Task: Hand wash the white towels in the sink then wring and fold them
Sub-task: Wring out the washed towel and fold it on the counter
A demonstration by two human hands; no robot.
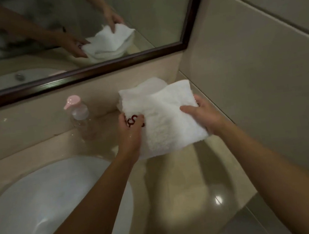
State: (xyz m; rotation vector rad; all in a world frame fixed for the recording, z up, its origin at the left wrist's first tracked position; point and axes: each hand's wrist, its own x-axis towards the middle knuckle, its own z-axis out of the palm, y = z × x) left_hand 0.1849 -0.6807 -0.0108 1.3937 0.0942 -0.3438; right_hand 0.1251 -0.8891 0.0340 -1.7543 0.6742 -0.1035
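Observation:
A folded white towel (pixel 166 119) with red embroidered letters hangs just above the beige counter, held between both hands. My left hand (pixel 131 134) grips its left edge, fingers curled over the red lettering. My right hand (pixel 204 113) holds the right edge, thumb on top and fingers underneath. Behind it, against the wall corner, lies another white towel (pixel 149 83), mostly hidden by the held one. The white oval sink (pixel 24 201) sits at the lower left, partly covered by my left forearm.
A clear pump bottle with a pink top (pixel 80 118) stands left of the towels on the wet, glossy counter (pixel 186 181). A dark-framed mirror (pixel 90 74) runs along the back wall. A tiled wall closes the right side.

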